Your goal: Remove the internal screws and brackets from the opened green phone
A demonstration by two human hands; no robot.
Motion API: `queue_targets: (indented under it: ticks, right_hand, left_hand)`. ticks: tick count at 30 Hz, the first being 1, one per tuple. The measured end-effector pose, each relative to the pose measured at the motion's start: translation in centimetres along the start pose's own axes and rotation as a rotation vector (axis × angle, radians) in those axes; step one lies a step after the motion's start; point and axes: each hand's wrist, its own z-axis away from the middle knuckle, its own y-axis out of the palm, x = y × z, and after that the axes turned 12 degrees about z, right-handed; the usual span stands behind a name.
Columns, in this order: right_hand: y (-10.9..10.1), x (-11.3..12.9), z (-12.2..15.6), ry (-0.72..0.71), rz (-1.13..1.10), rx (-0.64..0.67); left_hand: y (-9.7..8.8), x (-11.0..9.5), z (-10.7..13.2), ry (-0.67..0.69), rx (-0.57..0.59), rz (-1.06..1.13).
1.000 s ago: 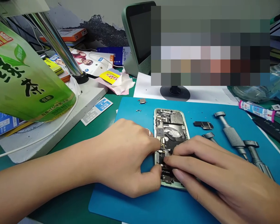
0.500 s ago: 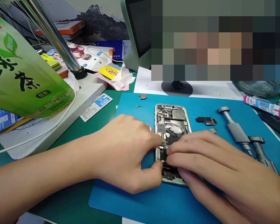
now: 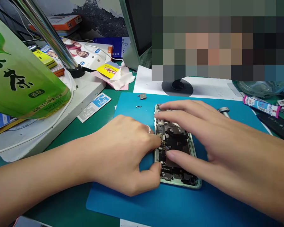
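An opened smartphone [image 3: 178, 138] with a pale green frame lies on a blue mat [image 3: 142, 208], its inner boards and battery area exposed. My left hand [image 3: 127, 154] steadies its left side, index fingertip and thumb at the edge, the other fingers curled under. Above the phone, my right hand [image 3: 220, 135] has its fingers stretched out and the thumb apart. Its fingertips are over the upper part and its thumb over the middle; whether they touch cannot be seen. Nothing shows between them. The right hand hides much of the phone's upper right.
A small metal part [image 3: 142, 96] and tiny pieces [image 3: 138, 106] lie on the mat's far left. Partly hidden behind my right hand is a screwdriver [image 3: 223, 109]. A green pouch [image 3: 38, 85] and lamp pole [image 3: 54, 37] stand left. A pink-capped tube [image 3: 261, 105] lies right.
My right hand has moved up from the phone's lower middle, and its fingers have spread from a pinch. It now covers parts and tools on the right. The left hand keeps its place.
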Motion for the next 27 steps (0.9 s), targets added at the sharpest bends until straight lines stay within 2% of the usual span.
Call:
queue_targets:
  ticks: [3,7,13,16,20,24,27]
  right_hand:
    - [0.1,-0.7,-1.2,-0.052,0.050,0.034]
    - [0.7,-1.4,-1.3,-0.089,0.115,0.000]
    - [1.3,-1.2,-1.2,-0.054,-0.068,0.072]
    - [1.7,-0.9,-1.3,-0.018,-0.150,0.061]
    - [2.0,-0.4,-1.3,0.025,-0.143,0.023]
    - [1.5,0.1,-1.1,0.055,-0.098,0.060]
    - [1.1,0.4,-0.9,0.098,-0.166,0.054]
  left_hand:
    - [-0.1,-0.1,0.0,-0.010,0.011,0.015]
    - [-0.2,-0.1,0.0,-0.001,0.022,0.061]
    - [-0.1,-0.1,-0.1,-0.001,0.028,0.115]
    - [-0.1,0.0,-0.2,-0.012,0.041,0.123]
    - [0.2,0.3,-0.1,0.007,0.018,0.110]
    - [0.6,0.6,-0.1,0.047,-0.042,0.103]
    - [0.7,0.6,-0.1,0.056,-0.049,0.111]
